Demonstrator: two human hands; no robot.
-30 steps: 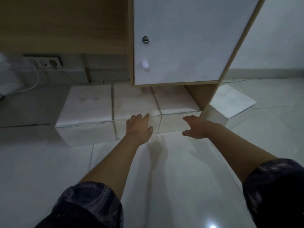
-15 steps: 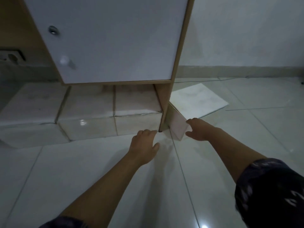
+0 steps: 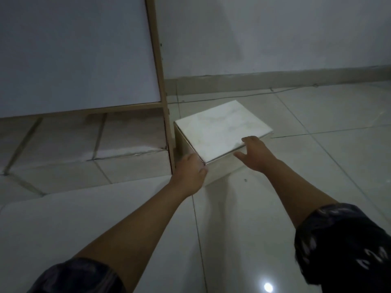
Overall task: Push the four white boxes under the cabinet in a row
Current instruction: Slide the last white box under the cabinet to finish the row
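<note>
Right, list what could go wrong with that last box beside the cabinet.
1. The white box sits skewed outside the cabinet's wooden side panel; pushed as it lies, its near corner could jam against the panel.
2. The left hand is at that corner, close to the panel, so fingers might get pinched.
3. The boxes under the cabinet already reach the panel, so there may be no room in the row.

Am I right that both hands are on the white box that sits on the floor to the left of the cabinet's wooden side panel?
Not quite: the head view shows the white box to the right of the cabinet's wooden side panel, not the left. The rest holds: it sits on the floor, with the left hand at its near corner and the right hand on its near edge.
</note>
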